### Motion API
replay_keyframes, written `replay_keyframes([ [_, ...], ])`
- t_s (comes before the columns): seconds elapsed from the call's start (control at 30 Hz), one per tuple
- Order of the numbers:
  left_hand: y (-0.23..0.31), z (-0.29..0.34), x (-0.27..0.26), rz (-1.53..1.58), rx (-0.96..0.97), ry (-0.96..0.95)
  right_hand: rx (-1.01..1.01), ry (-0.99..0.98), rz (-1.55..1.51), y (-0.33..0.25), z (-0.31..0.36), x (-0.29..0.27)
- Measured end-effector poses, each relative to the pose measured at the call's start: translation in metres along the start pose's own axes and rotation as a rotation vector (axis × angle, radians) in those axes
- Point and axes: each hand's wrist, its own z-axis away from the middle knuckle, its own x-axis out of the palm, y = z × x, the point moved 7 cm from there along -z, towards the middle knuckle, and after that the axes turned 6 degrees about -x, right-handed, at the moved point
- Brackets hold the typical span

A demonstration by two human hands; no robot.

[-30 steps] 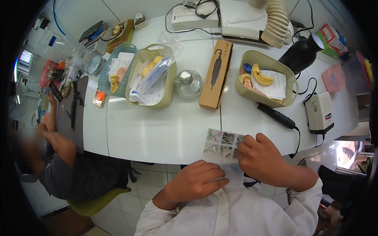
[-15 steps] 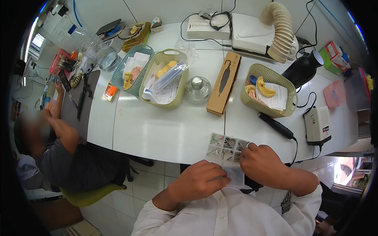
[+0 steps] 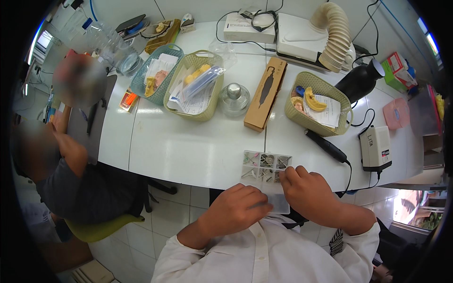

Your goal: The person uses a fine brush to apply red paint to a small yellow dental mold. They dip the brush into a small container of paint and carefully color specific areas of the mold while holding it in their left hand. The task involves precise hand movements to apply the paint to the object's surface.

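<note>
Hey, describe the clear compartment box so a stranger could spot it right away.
Start at the white table and follow it to its near edge. There, by the person's right hand, lies a low, see-through box. Unlike the deeper baskets farther back, it's divided into compartments holding tiny bits.

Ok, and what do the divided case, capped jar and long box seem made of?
Divided case: probably plastic, smooth, judging by its thin, see-through walls.
Capped jar: glass or clear plastic, glossy with reflections; its silvery cap looks metallic.
Long box: apparently cardboard, matte brown with folded edges.
</note>
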Motion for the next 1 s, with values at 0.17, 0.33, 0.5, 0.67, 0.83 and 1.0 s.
replay_keyframes([
  [0.17,-0.001,-0.002,0.000,0.023,-0.026,-0.013,0.011,-0.047,0.084,-0.001,-0.001,0.006],
  [0.33,0.000,0.001,0.003,0.071,-0.054,-0.031,0.009,-0.097,0.064,0.006,-0.012,0.005],
  [0.5,0.003,0.003,0.003,0.065,-0.009,0.026,-0.046,-0.186,0.105,0.003,-0.020,-0.004],
  [0.67,0.003,0.000,0.012,0.078,-0.013,0.027,-0.116,-0.186,0.277,-0.001,-0.018,0.000],
  [0.83,0.001,-0.001,0.017,0.059,-0.024,0.068,-0.154,-0.144,0.334,0.000,-0.017,0.003],
  [1.0,0.002,-0.002,0.017,0.032,-0.053,0.085,-0.141,-0.101,0.327,0.000,-0.017,0.000],
])
